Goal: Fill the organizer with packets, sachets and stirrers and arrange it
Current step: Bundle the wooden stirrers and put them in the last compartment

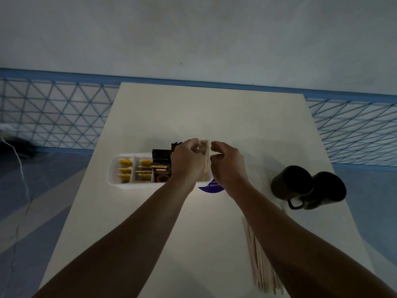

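Observation:
A white organizer [112, 173] lies across the middle of the table. Its two left compartments hold yellow sachets [125, 169], and black coffee packets [161, 168] stand in the compartment beside them. At its right end a bundle of wooden stirrers [206, 162] stands upright. My left hand [188, 160] is closed around the bundle from the left. My right hand [225, 162] presses against it from the right with curled fingers. My hands hide the organizer's right end. More wooden stirrers [261, 263] lie loose at the table's near right, partly under my right forearm.
Two dark mugs [307, 186] lie on their sides at the right of the table. A purple round sticker [211, 188] shows under the organizer's right end. A blue lattice fence [53, 112] runs behind the table, and a white cable [20, 164] hangs at far left.

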